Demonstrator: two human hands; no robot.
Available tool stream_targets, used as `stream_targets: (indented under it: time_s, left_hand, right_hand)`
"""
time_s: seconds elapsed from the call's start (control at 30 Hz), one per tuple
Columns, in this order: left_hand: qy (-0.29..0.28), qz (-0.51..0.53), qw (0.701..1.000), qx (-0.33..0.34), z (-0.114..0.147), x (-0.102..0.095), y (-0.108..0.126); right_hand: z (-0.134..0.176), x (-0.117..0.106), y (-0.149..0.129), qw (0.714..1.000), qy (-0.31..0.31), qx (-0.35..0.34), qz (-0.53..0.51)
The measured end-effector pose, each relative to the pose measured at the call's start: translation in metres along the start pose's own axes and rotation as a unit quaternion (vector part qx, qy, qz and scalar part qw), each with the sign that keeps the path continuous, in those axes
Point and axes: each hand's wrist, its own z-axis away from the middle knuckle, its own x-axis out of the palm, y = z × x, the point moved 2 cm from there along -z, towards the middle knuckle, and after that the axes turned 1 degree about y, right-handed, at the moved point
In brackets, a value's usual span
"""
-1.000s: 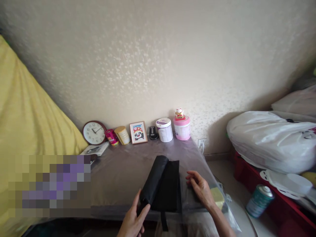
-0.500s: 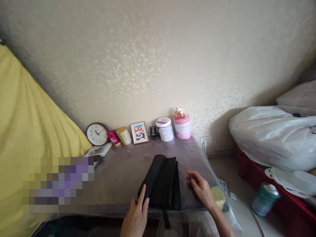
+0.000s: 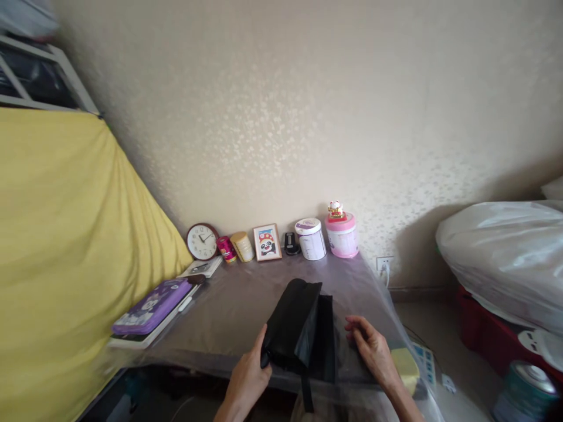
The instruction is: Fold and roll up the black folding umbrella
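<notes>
On the plastic-covered table a black rolled-up pouch [image 3: 294, 322] lies tilted, its loose flap spread to the right and a narrow strap hanging over the front edge. My left hand [image 3: 250, 375] grips the near left end of the roll, thumb on top, the other fingers partly hidden beneath it. To the right of the flap, apart from it, my right hand [image 3: 367, 346] hovers low over the tabletop with loosely bent fingers and holds nothing. A yellow block [image 3: 405, 369] sits by the right forearm, at the table's right edge.
Along the wall stand a clock [image 3: 202, 241], a picture frame [image 3: 267, 242], a white tub [image 3: 311, 240] and a pink tub [image 3: 343, 237] with a cat figurine [image 3: 336, 211]. A purple case [image 3: 152, 308] lies left. A green can [image 3: 525, 390] stands right, off the table.
My left hand has gone from resting on the roll to gripping its end, and the roll is turned over toward the right. The view has swung left; my right hand stays beside the flap.
</notes>
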Motion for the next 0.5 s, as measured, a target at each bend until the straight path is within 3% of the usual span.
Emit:
stream_targets:
  time_s: [0.13,0.23,0.37,0.5]
  left_hand:
    - [-0.006,0.175,0.984,-0.043,0.004,-0.018,0.007]
    - [-0.056,0.278,0.959,-0.019,0.011,-0.026,0.019]
    - [-0.039,0.24,0.97,0.01,0.016,-0.035,0.027]
    - [0.059,0.151,0.986,0.025,0.019,-0.052,0.029]
  right_hand:
    - [0.0,0.0,0.002,1.0,-0.004,-0.024,0.0]
    - [0.001,-0.001,-0.003,1.0,-0.003,-0.028,0.002]
    - [0.003,-0.004,-0.01,0.999,-0.013,-0.052,0.003]
    - [0.004,-0.003,-0.01,0.999,-0.003,-0.044,-0.01]
